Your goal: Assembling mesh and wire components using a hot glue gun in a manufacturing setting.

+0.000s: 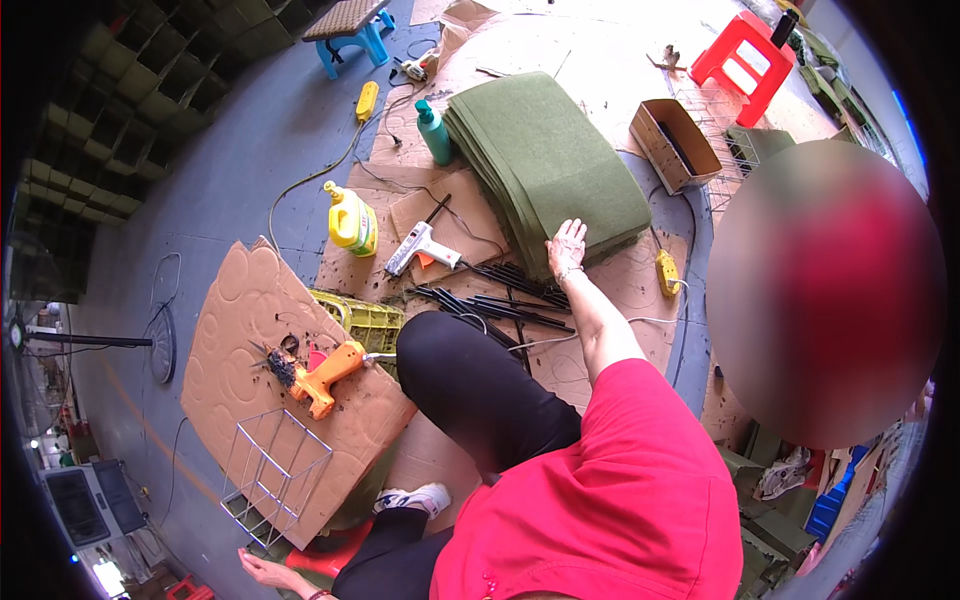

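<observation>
My right hand (567,245) lies flat, fingers stretched, on the near edge of a stack of green felt sheets (560,150). Down at the lower left is my left hand (268,570), its fingers apart and holding nothing I can see, just below a wire frame (278,470). That frame stands at the edge of a cardboard sheet (240,345), where an orange glue gun (325,378) with a dark, crusted nozzle also lies. Between the cardboard and the felt are a white glue gun (423,248) and several black glue sticks (500,308).
A yellow jug (352,222) and a green bottle (434,135) stand left of the felt. Cables run to yellow power sockets (668,272). At the right are a cardboard box (675,145), a red stool (745,65) and a blurred patch. A blue-legged stool (350,38) stands far left.
</observation>
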The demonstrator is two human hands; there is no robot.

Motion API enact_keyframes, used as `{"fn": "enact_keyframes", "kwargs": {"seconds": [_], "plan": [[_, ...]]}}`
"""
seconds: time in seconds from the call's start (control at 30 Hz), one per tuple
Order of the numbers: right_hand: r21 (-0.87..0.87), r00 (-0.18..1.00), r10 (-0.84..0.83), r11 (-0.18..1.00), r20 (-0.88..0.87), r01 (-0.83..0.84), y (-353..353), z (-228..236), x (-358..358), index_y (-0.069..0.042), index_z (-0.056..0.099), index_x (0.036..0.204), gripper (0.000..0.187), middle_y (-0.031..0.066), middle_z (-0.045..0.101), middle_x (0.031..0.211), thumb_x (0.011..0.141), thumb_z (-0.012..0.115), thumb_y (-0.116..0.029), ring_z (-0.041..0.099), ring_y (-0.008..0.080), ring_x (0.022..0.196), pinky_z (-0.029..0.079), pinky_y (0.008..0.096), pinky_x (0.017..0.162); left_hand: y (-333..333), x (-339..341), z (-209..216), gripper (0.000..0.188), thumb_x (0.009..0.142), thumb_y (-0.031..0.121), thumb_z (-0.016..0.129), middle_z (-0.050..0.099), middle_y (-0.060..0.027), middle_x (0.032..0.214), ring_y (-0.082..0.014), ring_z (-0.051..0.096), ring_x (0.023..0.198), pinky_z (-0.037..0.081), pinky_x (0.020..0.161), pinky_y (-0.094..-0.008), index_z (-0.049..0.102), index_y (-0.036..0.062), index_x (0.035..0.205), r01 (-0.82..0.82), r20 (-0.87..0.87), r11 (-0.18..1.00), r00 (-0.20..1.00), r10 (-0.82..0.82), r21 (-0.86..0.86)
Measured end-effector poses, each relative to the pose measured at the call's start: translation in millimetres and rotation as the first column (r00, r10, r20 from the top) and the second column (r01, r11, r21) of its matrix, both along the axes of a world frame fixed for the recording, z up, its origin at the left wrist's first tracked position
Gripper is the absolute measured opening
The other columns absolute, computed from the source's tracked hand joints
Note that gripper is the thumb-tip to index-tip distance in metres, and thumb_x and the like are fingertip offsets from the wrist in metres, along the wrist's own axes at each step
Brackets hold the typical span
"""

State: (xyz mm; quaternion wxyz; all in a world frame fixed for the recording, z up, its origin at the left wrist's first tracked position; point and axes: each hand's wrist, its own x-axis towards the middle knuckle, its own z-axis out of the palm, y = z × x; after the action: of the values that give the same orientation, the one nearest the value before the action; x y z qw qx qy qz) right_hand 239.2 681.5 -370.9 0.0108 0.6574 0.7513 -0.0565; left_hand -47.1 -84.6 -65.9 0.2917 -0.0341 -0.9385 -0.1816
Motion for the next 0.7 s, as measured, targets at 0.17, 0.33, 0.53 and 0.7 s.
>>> {"fn": "enact_keyframes", "kwargs": {"seconds": [0.17,0.33,0.53,0.7], "plan": [[0.079,0.982,0.165,0.984,-0.087,-0.158,30.0,-14.7,18.4,0.0,0.057,0.109,0.028,0.0239,0.055,0.118,0.085,0.044,-0.008,0.054,0.0347,0.112,0.05,0.0377,0.087,-18.4,2.0,-3.6,0.042,0.101,0.028,0.038,0.063,-0.0176,0.113,-0.03,0.06,0.103,0.045,0.09,-0.0374,0.059,-0.005,0.117,-0.106,0.01,0.994,0.994,0.106,0.039],[0.058,0.791,-0.071,0.989,-0.607,0.133,114.7,26.4,86.4,-0.007,0.069,0.082,0.023,0.0205,0.066,0.083,0.079,0.047,-0.013,0.065,0.0365,0.08,0.052,0.0455,0.07,-16.0,-19.7,-11.9,0.046,0.1,0.033,0.038,0.064,-0.0151,0.113,-0.0272,0.061,0.103,0.045,0.089,-0.0351,0.059,-0.0031,0.117,-0.122,0.044,0.97,0.992,0.116,0.212],[0.332,0.867,0.222,0.941,-0.447,-0.069,175.2,121.0,54.7,-0.009,0.068,0.092,0.024,0.0156,0.067,0.073,0.086,0.046,-0.013,0.066,0.0279,0.062,0.054,0.0381,0.053,-20.2,-20.8,-19.5,0.046,0.099,0.036,0.04,0.062,-0.0129,0.115,-0.0233,0.057,0.109,0.043,0.092,-0.0365,0.055,-0.0022,0.12,-0.052,0.008,0.814,0.998,0.058,0.579],[0.132,0.882,-0.038,0.985,-0.47,0.113,179.6,120.1,18.4,-0.012,0.07,0.097,0.024,0.0129,0.07,0.085,0.083,0.05,-0.01,0.068,0.0236,0.074,0.057,0.0325,0.065,-31.3,-7.6,3.0,0.046,0.099,0.036,0.04,0.062,-0.0134,0.114,-0.0224,0.057,0.109,0.043,0.093,-0.0369,0.055,-0.0028,0.119,0.016,-0.06,0.741,0.998,0.033,0.672]]}}
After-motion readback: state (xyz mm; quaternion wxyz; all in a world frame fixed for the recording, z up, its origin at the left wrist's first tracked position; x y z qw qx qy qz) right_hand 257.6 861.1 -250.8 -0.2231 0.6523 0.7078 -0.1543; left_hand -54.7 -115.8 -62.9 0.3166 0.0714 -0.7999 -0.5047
